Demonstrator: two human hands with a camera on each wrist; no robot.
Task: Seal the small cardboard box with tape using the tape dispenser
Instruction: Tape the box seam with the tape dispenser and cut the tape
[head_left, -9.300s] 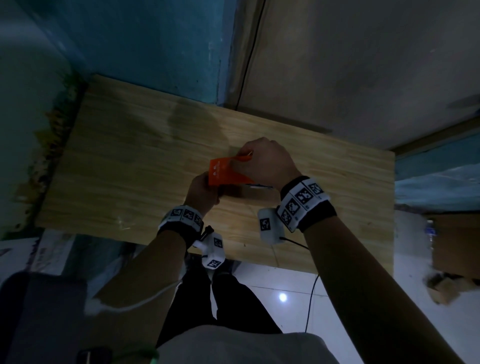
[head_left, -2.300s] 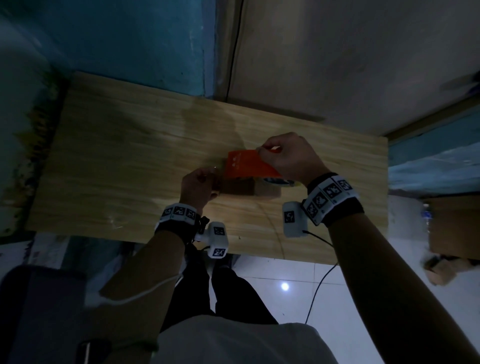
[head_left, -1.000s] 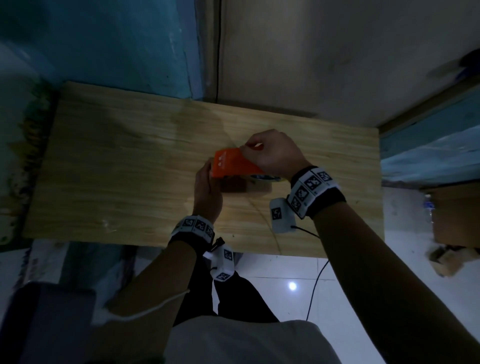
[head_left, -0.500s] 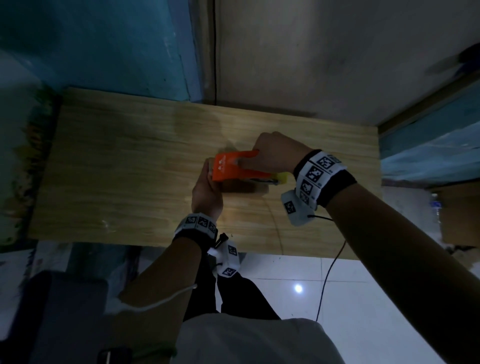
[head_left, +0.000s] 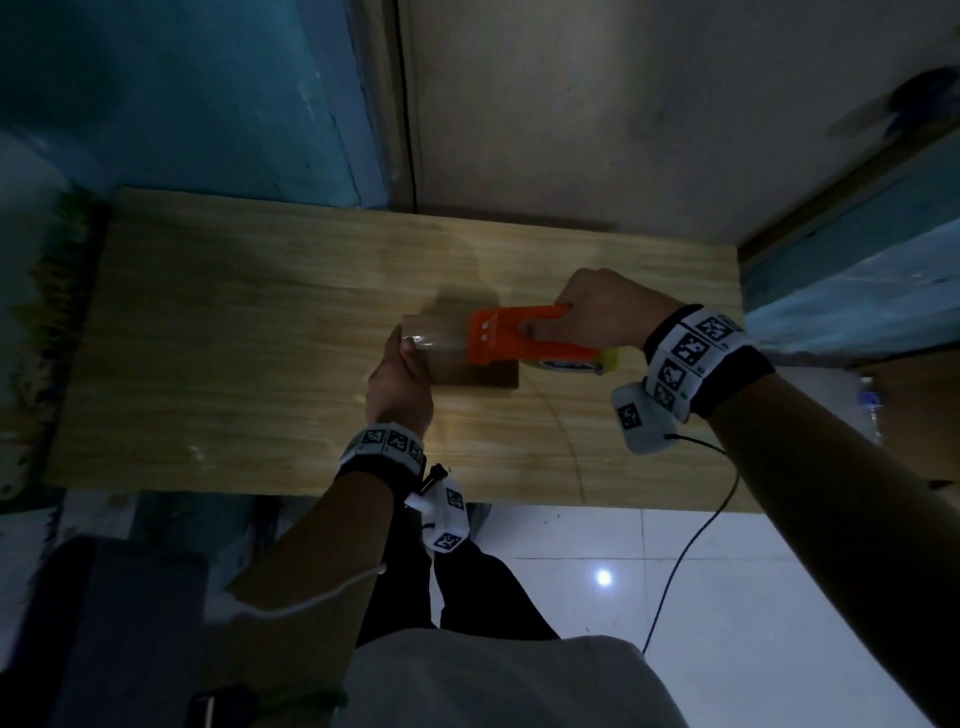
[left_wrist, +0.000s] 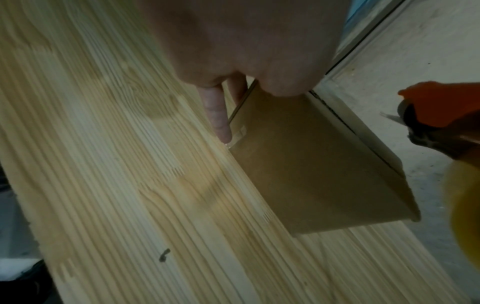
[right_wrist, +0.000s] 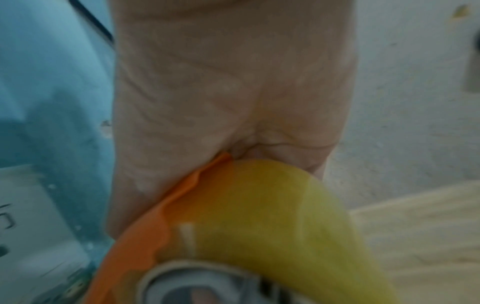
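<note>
The small cardboard box (head_left: 457, 358) sits near the middle of the wooden table (head_left: 234, 338), and the step in hand looks to be drawing a strip of tape along its top. The left hand (head_left: 400, 387) is at the box's 9 o'clock end, thumb on the top edge and fingers (left_wrist: 217, 115) reaching down the end wall to the tabletop, so it is clasped over that end and seems to pin the start of the glossy tape (head_left: 434, 338) where it shines on the lid. The right hand (head_left: 597, 312) is wrapped tight around the handle of the orange tape dispenser (head_left: 514, 338), which lies over the box's 3 o'clock half, its yellowish roll (right_wrist: 259, 216) hanging out past that end. To do this well, I judge the left hand should bear down and not let the box slide toward 3 o'clock as the dispenser pulls. The dispenser's mouth should ride flat on the lid, straight along the flap seam, which is hidden here under tape and tool. The pull should carry over the 3 o'clock edge and down that wall before the blade cuts, so the tail wraps. A skewed pull would likely wrinkle the strip.
</note>
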